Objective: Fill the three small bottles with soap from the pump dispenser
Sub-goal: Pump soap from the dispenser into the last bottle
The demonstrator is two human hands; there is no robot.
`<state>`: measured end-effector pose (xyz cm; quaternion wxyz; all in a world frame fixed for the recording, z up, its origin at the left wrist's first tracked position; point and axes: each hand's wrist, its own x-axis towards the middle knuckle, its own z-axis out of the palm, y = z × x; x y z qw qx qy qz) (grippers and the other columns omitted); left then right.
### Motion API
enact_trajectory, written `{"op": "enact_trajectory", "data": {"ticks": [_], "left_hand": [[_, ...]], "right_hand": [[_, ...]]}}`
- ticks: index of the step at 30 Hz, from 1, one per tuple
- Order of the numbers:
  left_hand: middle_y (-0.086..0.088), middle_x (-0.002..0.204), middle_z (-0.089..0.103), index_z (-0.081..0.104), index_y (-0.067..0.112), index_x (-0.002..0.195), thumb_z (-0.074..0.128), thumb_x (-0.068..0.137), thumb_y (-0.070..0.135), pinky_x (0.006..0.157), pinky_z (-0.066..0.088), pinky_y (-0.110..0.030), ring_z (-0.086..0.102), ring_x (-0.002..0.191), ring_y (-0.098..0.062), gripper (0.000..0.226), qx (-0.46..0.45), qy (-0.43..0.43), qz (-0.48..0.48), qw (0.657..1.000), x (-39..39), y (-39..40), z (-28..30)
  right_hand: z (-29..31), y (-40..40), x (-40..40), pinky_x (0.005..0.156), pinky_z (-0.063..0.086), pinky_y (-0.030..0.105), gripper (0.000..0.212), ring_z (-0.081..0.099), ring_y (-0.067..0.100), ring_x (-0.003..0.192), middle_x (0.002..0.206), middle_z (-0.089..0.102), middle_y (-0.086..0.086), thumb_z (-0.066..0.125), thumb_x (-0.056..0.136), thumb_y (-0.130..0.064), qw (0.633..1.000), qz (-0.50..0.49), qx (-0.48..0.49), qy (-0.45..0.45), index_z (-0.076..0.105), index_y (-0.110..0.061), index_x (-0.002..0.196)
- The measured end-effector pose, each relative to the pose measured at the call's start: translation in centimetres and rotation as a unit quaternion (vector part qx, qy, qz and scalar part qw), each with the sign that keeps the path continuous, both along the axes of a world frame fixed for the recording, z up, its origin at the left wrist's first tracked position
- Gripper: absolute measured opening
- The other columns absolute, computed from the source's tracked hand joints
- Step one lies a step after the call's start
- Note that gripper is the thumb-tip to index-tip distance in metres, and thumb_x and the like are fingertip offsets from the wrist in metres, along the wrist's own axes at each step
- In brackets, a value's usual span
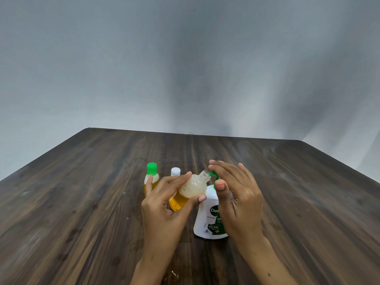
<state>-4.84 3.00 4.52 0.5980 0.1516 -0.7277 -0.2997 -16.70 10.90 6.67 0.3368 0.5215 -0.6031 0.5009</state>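
**Tech A:** Three small bottles req'd; which one is the person working on?

**Tech B:** Third, by the look of it. Green-capped bottle [151,179] and white-capped bottle [175,171] are standing upright on the table [82,192], well behind the hands, both capped. Green-capped one is showing yellow soap w/ foam above it. White-capped one's contents are hidden by the left hand.

**Tech A:** Left hand status?

**Tech B:** Left hand [164,204] is gripping the open bottle [190,191], thumb and fingers curled round its body. Bottle is uncapped, tilted, neck pointing up-right toward the nozzle [211,174] of the pump dispenser [207,217]. Neck is sitting just beside the nozzle tip. Soap is filling approx. the lower half, foam above.

**Tech A:** Right hand?

**Tech B:** Right hand [236,194] is lying over the pump head, fingers mostly straight, thumb pressing against the green part. Not gripping anything. Dispenser is standing on the table, just right of the held bottle.

**Tech A:** Step in hand?

**Tech B:** Judged: filling stage, third bottle, partway done.

**Tech A:** Next move reqs?

**Tech B:** Likely: neck kept directly under nozzle, pump pressed straight down, slow strokes. Foam is taking up space near the neck, so overflow is a risk. Cap for this bottle isn't in view; it's needed after filling.
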Motion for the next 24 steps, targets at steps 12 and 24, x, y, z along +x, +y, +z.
{"op": "enact_trajectory", "data": {"ticks": [12, 24], "left_hand": [[0.024, 0.104, 0.067, 0.064, 0.04, 0.106, 0.073, 0.068, 0.051, 0.117, 0.022, -0.041, 0.063, 0.098, 0.003, 0.04, 0.0, 0.007, -0.001, 1.0, 0.0, 0.1, 0.4], [0.021, 0.101, 0.069, 0.067, 0.034, 0.105, 0.072, 0.069, 0.051, 0.117, 0.024, -0.048, 0.063, 0.1, 0.0, 0.04, -0.01, 0.0, -0.003, 1.0, 0.2, 0.2, 0.3]], "right_hand": [[0.7, -0.2, -0.1, 0.103, 0.037, 0.037, 0.068, 0.06, 0.008, 0.106, 0.109, 0.069, -0.002, 0.021, 0.1, -0.055, 1.0, 0.001, 0.002, 0.005, 0.072, -0.01, 0.101], [1.0, 0.0, 0.1, 0.104, 0.036, 0.034, 0.069, 0.06, 0.01, 0.107, 0.11, 0.069, 0.0, 0.021, 0.1, -0.055, 1.0, -0.009, 0.003, 0.023, 0.071, -0.008, 0.104]]}}
